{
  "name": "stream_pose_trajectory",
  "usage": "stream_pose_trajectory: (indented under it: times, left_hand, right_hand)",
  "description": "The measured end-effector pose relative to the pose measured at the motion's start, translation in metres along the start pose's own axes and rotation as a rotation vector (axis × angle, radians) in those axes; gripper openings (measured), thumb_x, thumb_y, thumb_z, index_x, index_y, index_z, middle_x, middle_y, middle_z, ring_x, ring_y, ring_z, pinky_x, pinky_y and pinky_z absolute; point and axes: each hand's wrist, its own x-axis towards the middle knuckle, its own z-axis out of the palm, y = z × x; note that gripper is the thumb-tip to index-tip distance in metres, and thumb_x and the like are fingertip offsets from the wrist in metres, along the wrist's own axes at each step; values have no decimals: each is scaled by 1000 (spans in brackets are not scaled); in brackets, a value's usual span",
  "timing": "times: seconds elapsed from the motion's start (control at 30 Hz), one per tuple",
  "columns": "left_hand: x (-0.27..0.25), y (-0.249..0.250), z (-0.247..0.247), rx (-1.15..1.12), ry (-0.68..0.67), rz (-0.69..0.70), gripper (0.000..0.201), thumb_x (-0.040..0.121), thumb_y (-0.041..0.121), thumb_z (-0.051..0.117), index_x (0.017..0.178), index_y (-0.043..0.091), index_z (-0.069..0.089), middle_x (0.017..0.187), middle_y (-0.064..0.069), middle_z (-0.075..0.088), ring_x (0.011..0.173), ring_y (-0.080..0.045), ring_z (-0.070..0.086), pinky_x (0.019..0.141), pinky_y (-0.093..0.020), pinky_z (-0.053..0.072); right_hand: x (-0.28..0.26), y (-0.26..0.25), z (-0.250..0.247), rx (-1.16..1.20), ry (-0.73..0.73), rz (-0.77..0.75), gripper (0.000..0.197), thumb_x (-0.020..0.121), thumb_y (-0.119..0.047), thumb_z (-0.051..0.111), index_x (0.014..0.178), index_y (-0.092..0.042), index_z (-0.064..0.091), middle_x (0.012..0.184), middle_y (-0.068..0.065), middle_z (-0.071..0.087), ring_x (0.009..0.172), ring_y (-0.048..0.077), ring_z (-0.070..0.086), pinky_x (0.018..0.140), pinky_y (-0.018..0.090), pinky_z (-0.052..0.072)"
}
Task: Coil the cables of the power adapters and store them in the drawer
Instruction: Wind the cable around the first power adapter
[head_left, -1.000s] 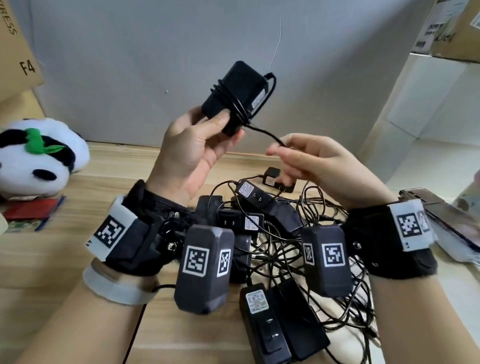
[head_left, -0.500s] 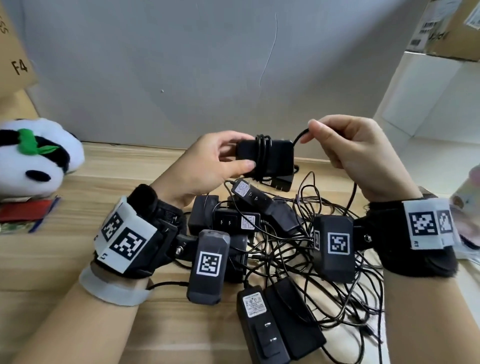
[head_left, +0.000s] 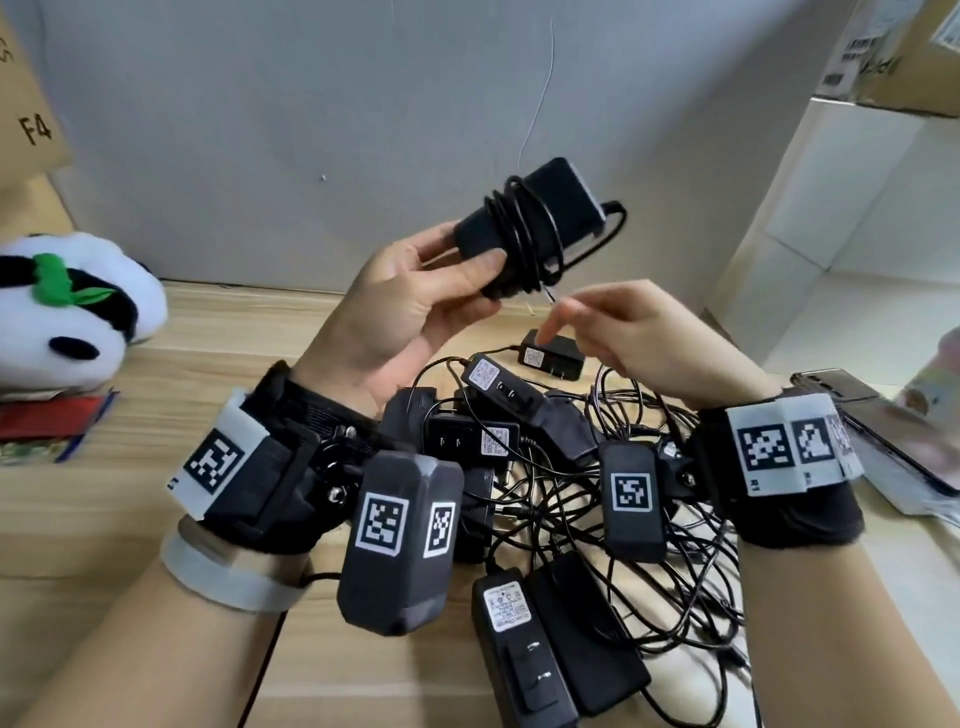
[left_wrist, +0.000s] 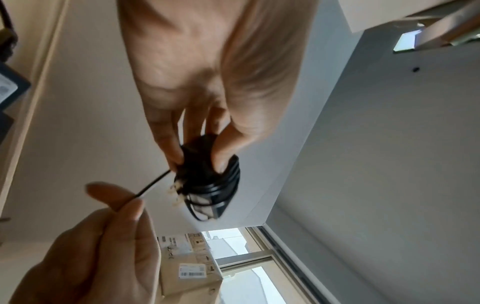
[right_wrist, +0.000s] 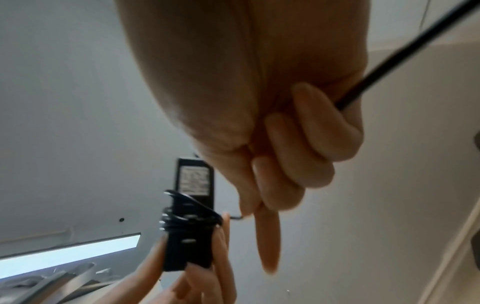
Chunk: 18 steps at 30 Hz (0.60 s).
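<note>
Up above the desk (head_left: 218, 332), held a black power adapter (head_left: 524, 218) in the left hand (head_left: 415, 312), grip closed on its lower end with thumb on the near face and fingers behind. Wound its cable (head_left: 524, 234) several turns around the body's middle, with one loop sticking out past the far end. Pinched the cable's loose tail just beside the adapter in the right hand (head_left: 639, 338), thumb and forefinger together, other fingers curled. Left a tangled pile of other adapters (head_left: 493, 441) and loose cords lying on the desk beneath both wrists. Sat a panda plush (head_left: 67, 312) at the far left, a phone (head_left: 878, 431) at the right edge.
</note>
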Motion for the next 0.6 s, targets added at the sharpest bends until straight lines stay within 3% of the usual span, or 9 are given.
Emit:
stream_pose_trajectory:
  times: [0.1, 0.23, 0.33, 0.43, 0.5, 0.6]
  left_hand:
    - [3, -2, -6, 139, 227, 61, 35, 84, -1, 61, 118, 4, 55, 100, -9, 66, 78, -14, 66, 64, -18, 51]
    - [5, -6, -13, 260, 336, 68, 30, 87, 0, 61, 113, 11, 52, 89, -3, 65, 75, -12, 62, 65, -19, 45]
    - [6, -7, -15, 415, 326, 84, 31, 86, 1, 62, 111, 15, 52, 91, -1, 66, 76, -7, 60, 63, -15, 44]
    - [5, -9, -14, 545, 263, 85, 33, 84, 0, 63, 111, 16, 54, 89, 1, 65, 70, 0, 59, 59, -7, 42]
    - [4, -10, -12, 556, 214, 53, 30, 84, 2, 64, 107, 18, 57, 89, 0, 67, 72, -4, 59, 63, -12, 42]
    - [1, -11, -6, 510, 139, 6, 27, 84, 3, 64, 100, 25, 59, 93, -2, 68, 80, -11, 60, 69, -22, 42]
  right_hand:
    - [-1, -2, 3, -54, -126, 18, 28, 99, -18, 42, 100, -14, 69, 47, -11, 33, 42, 4, 28, 43, 11, 25]
    - [-5, -8, -2, -39, -90, -51, 25, 98, -17, 45, 103, -14, 69, 50, -10, 37, 48, 4, 31, 48, 11, 27]
    - [-10, -12, -14, 32, 3, -113, 22, 96, -14, 47, 101, -8, 67, 53, -7, 41, 45, 3, 33, 45, 9, 28]
    - [-14, -13, -25, 219, 165, -157, 17, 95, -12, 49, 87, -12, 64, 55, -5, 48, 43, 6, 35, 40, 13, 27]
    - [-16, -12, -29, 388, 258, -164, 17, 94, -16, 50, 78, -15, 57, 57, -5, 53, 45, 9, 38, 40, 15, 28]
    - [-16, -13, -30, 652, 306, -206, 6, 88, -20, 53, 84, -16, 56, 68, -4, 63, 54, 9, 52, 44, 15, 35]
